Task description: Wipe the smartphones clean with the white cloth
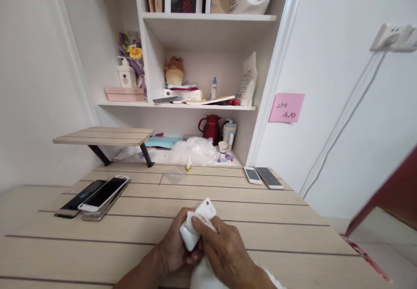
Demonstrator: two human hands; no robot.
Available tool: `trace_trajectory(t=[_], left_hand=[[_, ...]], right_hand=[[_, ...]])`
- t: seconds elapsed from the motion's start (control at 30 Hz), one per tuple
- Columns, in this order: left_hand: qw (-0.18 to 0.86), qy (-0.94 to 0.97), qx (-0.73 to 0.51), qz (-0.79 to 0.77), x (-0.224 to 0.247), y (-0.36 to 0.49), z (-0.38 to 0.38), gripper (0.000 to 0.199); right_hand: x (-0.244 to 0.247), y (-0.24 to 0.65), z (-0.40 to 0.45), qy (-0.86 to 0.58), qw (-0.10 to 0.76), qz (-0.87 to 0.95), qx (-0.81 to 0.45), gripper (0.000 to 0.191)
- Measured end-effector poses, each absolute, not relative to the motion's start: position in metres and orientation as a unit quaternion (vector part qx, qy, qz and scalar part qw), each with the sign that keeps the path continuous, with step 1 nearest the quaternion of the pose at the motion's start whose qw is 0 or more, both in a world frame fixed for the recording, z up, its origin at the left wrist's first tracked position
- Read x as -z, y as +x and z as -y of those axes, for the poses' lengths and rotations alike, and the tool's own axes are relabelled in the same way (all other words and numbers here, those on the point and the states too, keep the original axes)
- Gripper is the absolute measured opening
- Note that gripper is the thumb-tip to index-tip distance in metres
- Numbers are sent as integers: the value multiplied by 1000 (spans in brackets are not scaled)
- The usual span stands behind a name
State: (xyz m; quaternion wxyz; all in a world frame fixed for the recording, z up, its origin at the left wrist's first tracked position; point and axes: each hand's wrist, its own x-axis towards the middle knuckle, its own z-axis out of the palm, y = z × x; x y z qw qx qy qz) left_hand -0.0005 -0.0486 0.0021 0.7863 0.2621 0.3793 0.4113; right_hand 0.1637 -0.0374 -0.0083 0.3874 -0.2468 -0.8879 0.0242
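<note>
A white smartphone [190, 236] lies back side up in my left hand [172, 245], tilted, its small dark camera near the far corner. My left fingers are closed round its edges. Pressed onto the phone's back is a crumpled white tissue [193, 216], which my right hand [224, 243] pinches between thumb and fingers. Below my right hand, at the table's near edge, shows some white material [206, 276], partly hidden; I cannot tell what it is.
Several phones [104, 193] lie stacked at the left, near a small raised stand [107, 136]. Two more phones [269, 177] lie at the back right. A small bottle [189, 164] and a clear plastic bag [176, 175] lie mid-back. Behind stands a shelf [208, 17], with a red jug [212, 128] inside.
</note>
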Motion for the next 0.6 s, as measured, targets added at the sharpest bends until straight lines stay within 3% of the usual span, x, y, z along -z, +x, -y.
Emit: trace_trajectory(t=[0.17,0.4,0.6], left_hand=[[792,292,-406,-351,-7,1,48,63],[784,219,-461,-355,-8,-2,44,43],[776,257,-454,-355,-7,0,44,57]], right_hand=[[14,165,30,-367,416,832,2,47],[4,159,45,-195,358,912,-43,43],[15,164,32,-370,399,839,12,46]])
